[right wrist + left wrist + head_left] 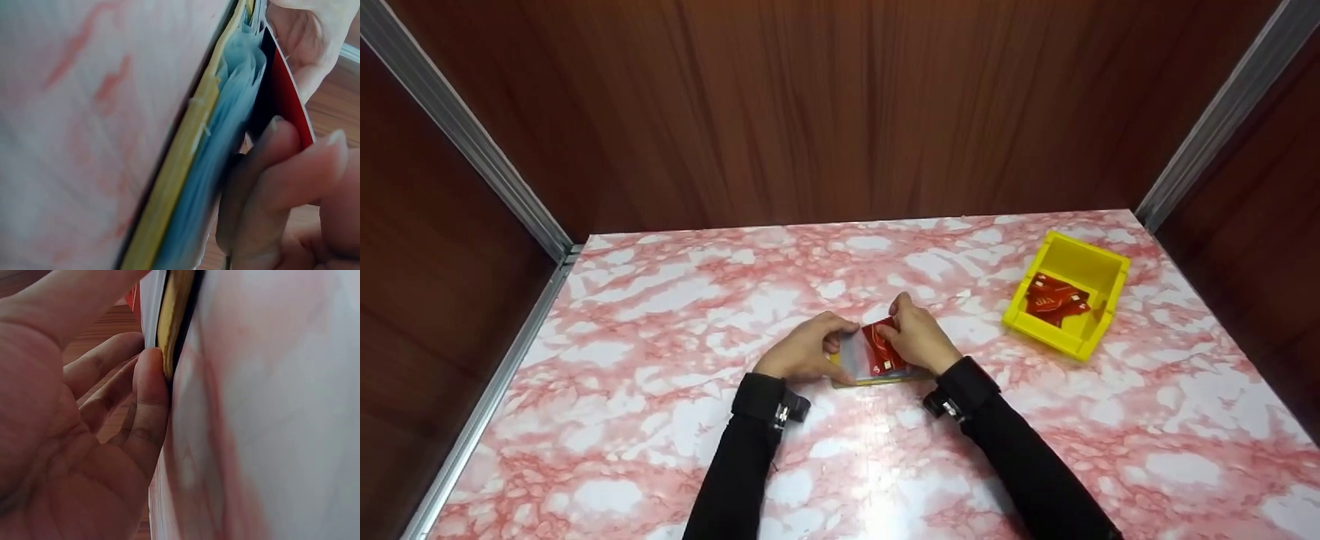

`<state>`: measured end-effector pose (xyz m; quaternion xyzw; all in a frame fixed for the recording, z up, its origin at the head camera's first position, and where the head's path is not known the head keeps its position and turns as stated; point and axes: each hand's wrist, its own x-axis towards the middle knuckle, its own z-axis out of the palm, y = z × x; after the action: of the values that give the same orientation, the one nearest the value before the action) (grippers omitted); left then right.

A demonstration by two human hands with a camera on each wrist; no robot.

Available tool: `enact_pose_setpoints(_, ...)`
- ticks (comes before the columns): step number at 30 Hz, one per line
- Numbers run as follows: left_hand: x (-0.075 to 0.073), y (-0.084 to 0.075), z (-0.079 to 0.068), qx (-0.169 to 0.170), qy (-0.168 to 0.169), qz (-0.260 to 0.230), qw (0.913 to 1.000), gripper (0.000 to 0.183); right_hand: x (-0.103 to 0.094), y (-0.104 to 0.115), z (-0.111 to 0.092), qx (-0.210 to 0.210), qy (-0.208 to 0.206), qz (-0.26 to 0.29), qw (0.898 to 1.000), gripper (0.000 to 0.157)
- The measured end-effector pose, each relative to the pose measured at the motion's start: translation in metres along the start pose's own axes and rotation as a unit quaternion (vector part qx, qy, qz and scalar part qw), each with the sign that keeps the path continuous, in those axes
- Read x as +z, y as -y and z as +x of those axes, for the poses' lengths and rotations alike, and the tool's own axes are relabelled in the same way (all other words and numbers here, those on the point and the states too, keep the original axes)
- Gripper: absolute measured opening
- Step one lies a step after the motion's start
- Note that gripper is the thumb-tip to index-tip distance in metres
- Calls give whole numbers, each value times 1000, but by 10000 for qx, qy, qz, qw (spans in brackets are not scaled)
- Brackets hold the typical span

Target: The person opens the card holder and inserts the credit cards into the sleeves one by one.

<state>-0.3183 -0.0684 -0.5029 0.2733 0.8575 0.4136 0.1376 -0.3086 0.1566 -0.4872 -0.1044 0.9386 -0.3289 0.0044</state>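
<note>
Basically, left hand (802,348) is gripping the sleeve booklet (851,355) at its edge, presumably steadying it, while right hand (919,340) is pinching 1 red card (878,354) over it.

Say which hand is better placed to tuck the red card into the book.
Right, I'd judge: the right hand pinches the card, while the left hand holds the book.

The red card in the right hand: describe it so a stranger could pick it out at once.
On the pink marbled table, find the booklet of clear sleeves between the left hand and right hand. The red card shows against those sleeves, pinched by the right hand. That grip sets it apart from the other red cards, which lie in the yellow bin.
</note>
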Motion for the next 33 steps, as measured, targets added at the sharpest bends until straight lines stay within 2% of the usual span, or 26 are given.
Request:
enact_pose_setpoints(3,0,1,-1,-55,-19,-7,10000,83,1,1,-1,20,-155,1,9999,28)
enact_pose_setpoints(10,-1,-1,-2,48,-61,-11,10000,81,-1,1,-2,23,-216,-573,9981,30)
enact_pose_setpoints(18,1,-1,-2,97,-91,-33,9999,81,-1,-3,-1,-9,-40,-117,9999,27)
enact_pose_setpoints(25,0,0,-1,57,-65,40,10000,81,0,0,-3,34,303,382,9988,27)
enact_pose_setpoints(33,1,0,-2,36,-105,-52,9999,81,3,6,-5,163,488,109,9986,27)
